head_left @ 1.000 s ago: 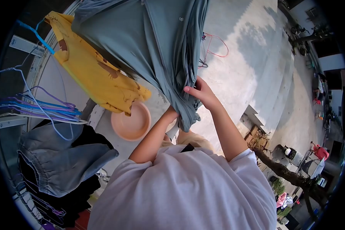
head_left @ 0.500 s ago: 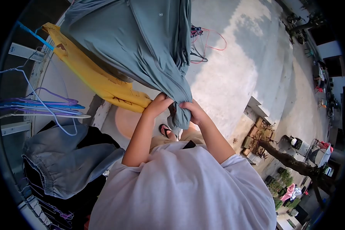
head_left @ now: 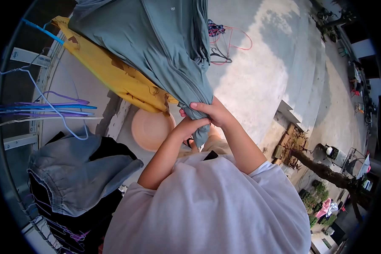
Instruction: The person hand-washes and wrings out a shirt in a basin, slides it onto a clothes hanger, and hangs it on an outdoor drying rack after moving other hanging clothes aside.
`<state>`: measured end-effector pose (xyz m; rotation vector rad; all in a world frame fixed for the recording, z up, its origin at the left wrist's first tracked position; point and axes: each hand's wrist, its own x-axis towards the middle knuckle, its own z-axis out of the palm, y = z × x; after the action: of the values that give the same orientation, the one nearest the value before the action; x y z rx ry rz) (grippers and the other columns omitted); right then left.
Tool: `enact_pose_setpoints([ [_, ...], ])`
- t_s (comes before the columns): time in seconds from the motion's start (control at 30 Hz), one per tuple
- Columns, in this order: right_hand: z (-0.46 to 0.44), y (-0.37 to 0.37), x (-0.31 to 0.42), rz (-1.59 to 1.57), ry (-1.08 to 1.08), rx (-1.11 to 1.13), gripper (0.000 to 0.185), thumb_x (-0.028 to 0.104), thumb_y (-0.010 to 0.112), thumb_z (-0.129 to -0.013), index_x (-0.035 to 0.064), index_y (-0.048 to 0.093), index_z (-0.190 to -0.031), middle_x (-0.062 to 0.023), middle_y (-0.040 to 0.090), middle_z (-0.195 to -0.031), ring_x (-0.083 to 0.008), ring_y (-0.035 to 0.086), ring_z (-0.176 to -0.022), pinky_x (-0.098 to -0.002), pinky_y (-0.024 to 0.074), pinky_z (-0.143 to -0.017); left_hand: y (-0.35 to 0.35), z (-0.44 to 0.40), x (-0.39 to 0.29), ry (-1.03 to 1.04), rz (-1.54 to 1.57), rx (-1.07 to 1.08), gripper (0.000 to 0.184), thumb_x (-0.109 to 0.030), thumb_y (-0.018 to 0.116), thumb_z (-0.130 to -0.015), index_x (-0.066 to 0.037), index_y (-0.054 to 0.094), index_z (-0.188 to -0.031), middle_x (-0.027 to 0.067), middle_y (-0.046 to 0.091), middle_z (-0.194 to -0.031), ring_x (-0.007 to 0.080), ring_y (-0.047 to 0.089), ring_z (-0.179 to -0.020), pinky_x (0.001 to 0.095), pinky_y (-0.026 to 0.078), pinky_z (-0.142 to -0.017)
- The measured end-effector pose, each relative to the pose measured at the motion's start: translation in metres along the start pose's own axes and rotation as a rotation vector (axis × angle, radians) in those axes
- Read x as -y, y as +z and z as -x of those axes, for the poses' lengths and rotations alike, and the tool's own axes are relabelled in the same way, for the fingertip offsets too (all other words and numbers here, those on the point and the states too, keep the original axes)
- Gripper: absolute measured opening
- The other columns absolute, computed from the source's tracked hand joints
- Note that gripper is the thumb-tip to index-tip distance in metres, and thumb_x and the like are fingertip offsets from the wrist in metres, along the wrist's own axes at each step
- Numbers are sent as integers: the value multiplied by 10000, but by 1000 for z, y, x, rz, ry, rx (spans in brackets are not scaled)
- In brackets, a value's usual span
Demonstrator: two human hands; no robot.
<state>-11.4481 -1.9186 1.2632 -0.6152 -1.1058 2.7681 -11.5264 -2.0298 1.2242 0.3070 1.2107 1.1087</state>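
Note:
A grey-green zipped jacket hangs from the top of the view, its lower end bunched and twisted together. My left hand is closed round the bunched cloth near its bottom tip. Just above it, my right hand grips the same cloth, thumb across the front. Behind the jacket, to the left, hangs a yellow garment with brown patches. A round pink basin stands on the ground, left of my hands.
Several blue, purple and white hangers hang at the left, above grey-blue trousers and black clothes. Beyond the jacket are a red wire hanger and a checked cloth. A tree trunk is at the right.
My hands have closed together round the jacket's lower end, the right now above the left. The jacket's end is more tightly gathered. More of the pink basin shows than half a second ago.

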Motion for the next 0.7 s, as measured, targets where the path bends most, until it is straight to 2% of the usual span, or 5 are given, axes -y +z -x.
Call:
enact_pose_setpoints([
  [0.1,9,8,17,96,14,-37,474,204,697,-776,-43,479,-1118,-128,605,-852,-197,609,-722,-301,507,-651,10,-4,4,105,-148,-70,332,-163,621,-782,-9,545,-1065,49,585,-965,126,557,-891,274,460,-737],
  [0.23,4,19,15,138,-208,-319,389,209,700,-776,-16,519,-1035,-86,578,-771,-145,544,-576,-255,450,-504,18,-10,0,320,-242,-57,407,-150,621,-764,5,501,-1121,52,570,-1046,141,539,-966,274,432,-814],
  [0.43,3,15,21,-83,-163,-294,276,187,667,-798,21,502,-944,-55,520,-674,-109,433,-431,-238,348,-383,12,-26,-3,276,-253,41,419,-149,624,-752,-1,493,-1121,56,569,-1037,122,538,-953,266,428,-815],
  [0.57,-3,8,18,-57,-220,-369,287,187,664,-794,39,481,-959,-52,502,-660,-116,421,-418,-249,342,-383,6,-30,-5,192,-195,40,228,-204,603,-751,-17,582,-881,33,587,-777,90,550,-735,240,442,-656],
  [0.7,-6,2,25,-93,-259,-356,278,190,655,-794,47,470,-945,-55,495,-655,-133,426,-424,-266,343,-397,-10,-16,14,141,392,376,673,-584,484,-842,-21,469,-1210,62,575,-1045,184,546,-959,340,421,-864],
])
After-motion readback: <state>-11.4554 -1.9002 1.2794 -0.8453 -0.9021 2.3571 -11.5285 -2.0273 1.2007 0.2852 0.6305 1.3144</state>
